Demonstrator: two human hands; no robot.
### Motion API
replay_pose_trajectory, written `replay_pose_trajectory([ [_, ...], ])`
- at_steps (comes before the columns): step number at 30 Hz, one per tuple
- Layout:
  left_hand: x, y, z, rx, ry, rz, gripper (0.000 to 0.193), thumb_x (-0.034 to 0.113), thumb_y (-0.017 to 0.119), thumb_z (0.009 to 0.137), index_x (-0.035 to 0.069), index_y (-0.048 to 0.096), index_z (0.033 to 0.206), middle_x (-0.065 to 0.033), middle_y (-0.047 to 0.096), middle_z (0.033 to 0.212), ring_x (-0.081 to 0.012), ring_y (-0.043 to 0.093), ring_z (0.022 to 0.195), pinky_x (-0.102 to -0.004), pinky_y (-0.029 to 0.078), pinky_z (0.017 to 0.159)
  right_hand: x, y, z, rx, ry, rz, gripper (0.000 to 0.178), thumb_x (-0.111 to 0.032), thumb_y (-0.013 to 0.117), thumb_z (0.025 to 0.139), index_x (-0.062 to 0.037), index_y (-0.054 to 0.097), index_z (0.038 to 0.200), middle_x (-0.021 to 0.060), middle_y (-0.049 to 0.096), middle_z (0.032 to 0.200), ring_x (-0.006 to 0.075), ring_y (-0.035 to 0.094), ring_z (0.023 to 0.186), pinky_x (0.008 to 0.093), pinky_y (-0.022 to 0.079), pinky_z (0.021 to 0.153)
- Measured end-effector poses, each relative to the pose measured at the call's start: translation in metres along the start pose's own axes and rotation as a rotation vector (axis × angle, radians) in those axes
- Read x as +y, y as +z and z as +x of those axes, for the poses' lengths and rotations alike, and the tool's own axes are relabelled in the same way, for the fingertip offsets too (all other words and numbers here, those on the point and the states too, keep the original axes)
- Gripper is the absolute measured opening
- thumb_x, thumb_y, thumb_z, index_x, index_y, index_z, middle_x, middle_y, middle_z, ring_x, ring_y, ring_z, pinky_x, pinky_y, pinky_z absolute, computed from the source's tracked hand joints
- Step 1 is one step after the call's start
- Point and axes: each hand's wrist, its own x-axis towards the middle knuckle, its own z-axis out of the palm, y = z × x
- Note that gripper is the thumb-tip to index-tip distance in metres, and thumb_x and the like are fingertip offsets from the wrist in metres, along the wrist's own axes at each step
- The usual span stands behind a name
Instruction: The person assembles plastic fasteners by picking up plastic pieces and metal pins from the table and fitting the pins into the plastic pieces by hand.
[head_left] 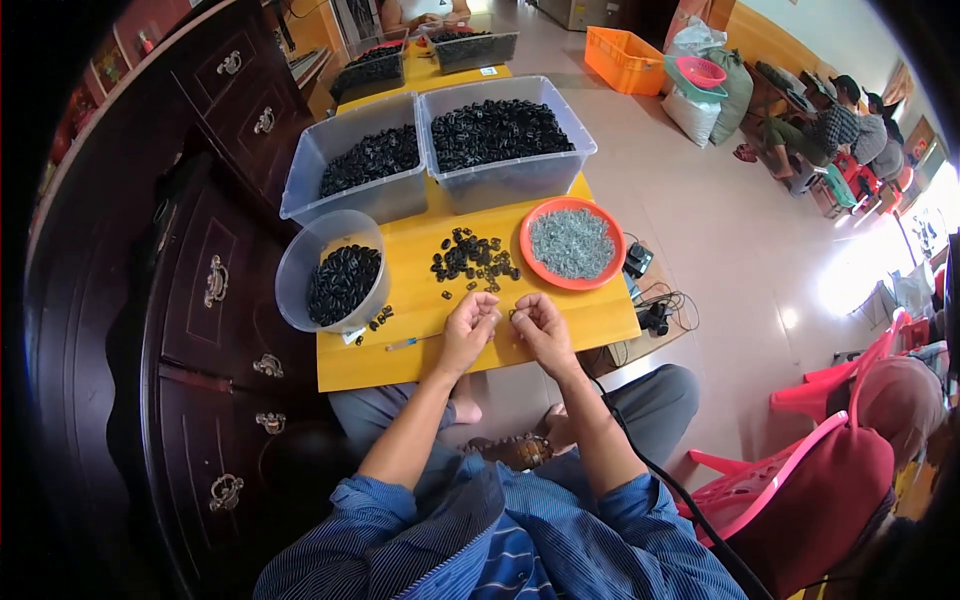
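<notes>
Over the near part of the yellow table [420, 367], my left hand [468, 328] and my right hand [543, 327] face each other a short way apart. Thumb and fingers are pinched together on both. A small dark piece shows at the right fingertips; whatever the left fingers hold is too small to make out. Just beyond lies a loose pile of small black oval pieces [470, 257]. To its right, an orange-red plate [527, 262] holds many small clear pieces [570, 244]. A thin tool with a blue part [402, 344] lies left of my left hand.
A round clear tub [300, 265] of black pieces stands at left. Two large clear bins [505, 178] of black pieces are behind. Dark drawers [215, 385] border the left. Cables and adapters [655, 315] lie at right, near pink chairs [745, 495]. Other people sit farther off.
</notes>
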Motion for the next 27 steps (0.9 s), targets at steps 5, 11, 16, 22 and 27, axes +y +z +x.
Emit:
replay_pose_trajectory([
  [5, -0.008, -0.001, 0.001, -0.011, 0.062, 0.031, 0.026, 0.002, 0.064, 0.093, 0.003, 0.056, 0.118, 0.0003, 0.064, 0.087, -0.0033, 0.055, 0.069, -0.0195, 0.047, 0.062, 0.004, 0.003, 0.001, -0.008, -0.012, -0.086, 0.008, -0.007, 0.061, 0.098, -0.0037, 0.056, 0.103, -0.0018, 0.059, 0.080, 0.0054, 0.057, 0.067, 0.0218, 0.047, 0.060],
  [11, -0.014, -0.002, 0.002, 0.015, 0.115, 0.090, 0.028, 0.001, 0.064, 0.094, 0.004, 0.054, 0.119, -0.0001, 0.064, 0.090, -0.0029, 0.055, 0.070, -0.0183, 0.047, 0.063, 0.003, 0.006, 0.001, 0.031, 0.014, -0.129, 0.010, -0.008, 0.062, 0.097, -0.0027, 0.062, 0.106, -0.0013, 0.063, 0.080, 0.0051, 0.059, 0.067, 0.0223, 0.048, 0.059],
  [16, -0.017, -0.003, 0.003, 0.029, 0.081, 0.012, 0.030, -0.001, 0.065, 0.091, 0.003, 0.055, 0.119, -0.0014, 0.066, 0.089, -0.0036, 0.057, 0.070, -0.0192, 0.048, 0.063, 0.006, 0.006, 0.002, 0.067, 0.037, -0.146, 0.015, -0.009, 0.062, 0.096, -0.0020, 0.066, 0.109, -0.0006, 0.065, 0.083, 0.0059, 0.060, 0.069, 0.0229, 0.050, 0.062],
  [22, -0.020, -0.003, 0.005, 0.026, 0.086, -0.013, 0.030, -0.002, 0.066, 0.091, 0.003, 0.055, 0.118, -0.0011, 0.065, 0.087, -0.0036, 0.058, 0.072, -0.0194, 0.049, 0.066, 0.007, 0.004, 0.003, 0.051, 0.056, -0.194, 0.013, -0.008, 0.064, 0.097, -0.0023, 0.066, 0.108, -0.0005, 0.066, 0.085, 0.0070, 0.062, 0.074, 0.0229, 0.051, 0.068],
  [27, -0.024, -0.004, 0.006, 0.009, 0.123, 0.064, 0.031, -0.001, 0.066, 0.093, 0.003, 0.052, 0.120, -0.0011, 0.065, 0.088, -0.0031, 0.056, 0.070, -0.0181, 0.047, 0.063, 0.008, 0.004, 0.004, 0.049, 0.045, -0.214, 0.012, -0.007, 0.064, 0.096, -0.0022, 0.066, 0.107, -0.0011, 0.065, 0.084, 0.0061, 0.060, 0.074, 0.0222, 0.051, 0.068],
])
